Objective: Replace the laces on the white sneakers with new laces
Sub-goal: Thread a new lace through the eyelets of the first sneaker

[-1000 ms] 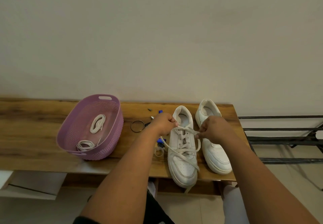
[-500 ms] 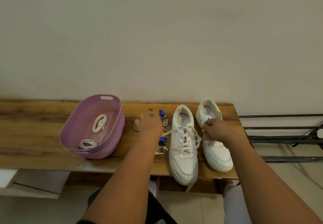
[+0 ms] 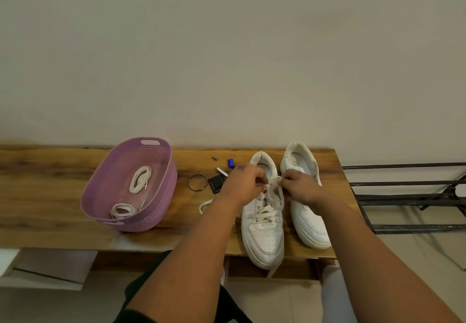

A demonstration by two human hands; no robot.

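Two white sneakers stand side by side on the wooden table [image 3: 50,191], toes toward me. The left sneaker [image 3: 263,237] is laced; its toe overhangs the table's front edge. My left hand [image 3: 243,184] and my right hand [image 3: 298,186] meet over its upper eyelets, each pinching a strand of its white lace [image 3: 273,196], which loops between them. The right sneaker [image 3: 306,219] shows no lace and is partly hidden by my right hand. A loose lace end [image 3: 204,205] lies on the table left of my left forearm.
A purple plastic basket [image 3: 156,211] at the left holds two coiled white laces [image 3: 140,179]. Between basket and shoes lie a metal ring [image 3: 197,182], a dark flat object [image 3: 216,183], a silver piece and a blue cap [image 3: 230,163]. A black metal rack [image 3: 408,196] stands right of the table.
My left hand, which had swung out left over the small items, has come back to the left sneaker. Both hands now meet over the upper eyelets holding the lace.
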